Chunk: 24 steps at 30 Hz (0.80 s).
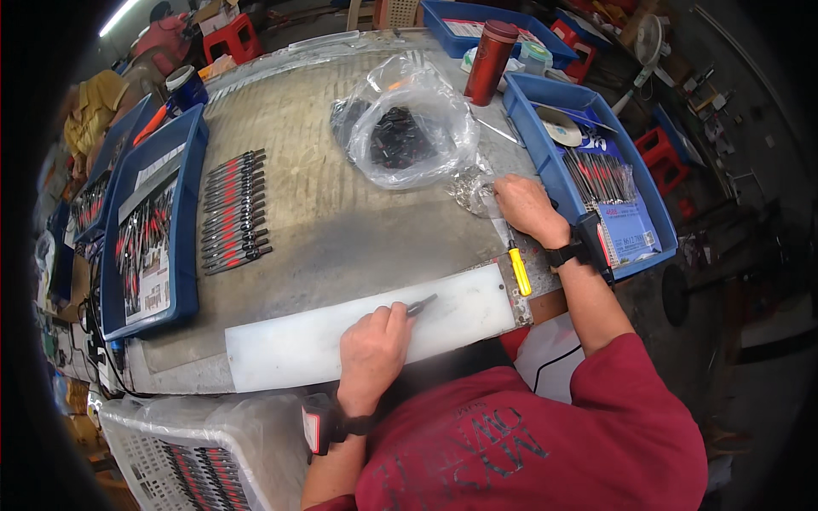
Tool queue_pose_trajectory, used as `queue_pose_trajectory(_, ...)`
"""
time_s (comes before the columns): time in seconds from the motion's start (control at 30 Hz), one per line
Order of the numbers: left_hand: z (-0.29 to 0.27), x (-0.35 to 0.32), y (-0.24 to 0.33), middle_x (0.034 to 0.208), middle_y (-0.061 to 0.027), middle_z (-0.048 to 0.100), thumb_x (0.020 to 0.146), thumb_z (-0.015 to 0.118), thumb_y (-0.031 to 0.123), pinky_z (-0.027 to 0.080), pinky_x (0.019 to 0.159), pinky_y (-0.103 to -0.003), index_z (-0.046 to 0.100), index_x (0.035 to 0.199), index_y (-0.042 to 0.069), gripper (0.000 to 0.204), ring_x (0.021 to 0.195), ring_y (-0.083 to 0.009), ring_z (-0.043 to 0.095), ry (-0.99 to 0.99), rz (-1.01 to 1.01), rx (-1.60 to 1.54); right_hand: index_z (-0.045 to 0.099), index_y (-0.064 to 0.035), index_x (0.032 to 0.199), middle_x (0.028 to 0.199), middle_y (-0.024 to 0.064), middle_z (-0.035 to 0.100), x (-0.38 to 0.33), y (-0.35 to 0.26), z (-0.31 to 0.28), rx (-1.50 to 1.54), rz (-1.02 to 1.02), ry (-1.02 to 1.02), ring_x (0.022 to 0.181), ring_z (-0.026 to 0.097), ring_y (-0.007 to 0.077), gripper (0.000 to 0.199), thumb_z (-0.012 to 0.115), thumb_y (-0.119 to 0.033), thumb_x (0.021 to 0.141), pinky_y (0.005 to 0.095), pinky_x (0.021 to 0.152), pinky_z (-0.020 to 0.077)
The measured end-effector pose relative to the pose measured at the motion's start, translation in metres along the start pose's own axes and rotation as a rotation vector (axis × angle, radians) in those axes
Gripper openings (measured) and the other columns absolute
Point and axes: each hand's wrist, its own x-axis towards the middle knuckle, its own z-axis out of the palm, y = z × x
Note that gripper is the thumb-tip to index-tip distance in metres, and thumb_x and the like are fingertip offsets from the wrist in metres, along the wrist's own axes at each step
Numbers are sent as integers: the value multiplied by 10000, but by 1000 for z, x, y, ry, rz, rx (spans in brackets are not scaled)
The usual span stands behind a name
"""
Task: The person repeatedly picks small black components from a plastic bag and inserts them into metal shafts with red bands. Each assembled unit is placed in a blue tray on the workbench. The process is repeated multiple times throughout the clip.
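Note:
My left hand [373, 347] is closed around a short dark rod-shaped piece [423, 304], whose tip points up and to the right over a white board [298, 328]. Off to the right, my right hand [527, 206] has its fingers bent together at a small clear bag of little shiny parts [470, 191]; what they grip, if anything, is hidden. Just below that hand lies a yellow-handled screwdriver [519, 271]. Beyond the board, a clear plastic bag [460, 128] stands open with many small black pieces [396, 140] inside.
A row of black-and-red pen-like tools [234, 213] lies left of centre. Blue trays [194, 162] with similar tools flank the table, another blue tray [665, 226] at right. A red tumbler [492, 64] stands behind. A white crate [141, 460] sits lower left; a person [94, 111] is far left.

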Motion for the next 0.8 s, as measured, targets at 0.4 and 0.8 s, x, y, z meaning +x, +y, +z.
queue_pose_trajectory(0.4, 3, -2, -1, 679, -66, 486, 810, 670, 145, 439, 499, -357, 534, 867, 62, 170, 579, -234, 542, 35, -12, -35, 564, 20, 866, 766, 159, 578, -17, -50, -49, 589, 9, -77, 718, 568, 321, 154, 571, -134, 858, 376, 654, 445)
queue_pose_trajectory(0.8, 4, -2, -2, 670, -57, 468, 830, 634, 184, 450, 502, -347, 477, 791, 78, 194, 585, -212, 533, 51, 19, -19, 559, 12, 829, 793, 180, 580, -45, -131, -43, 710, -356, -268, 778, 565, 383, 146, 554, -132, 854, 450, 675, 444)
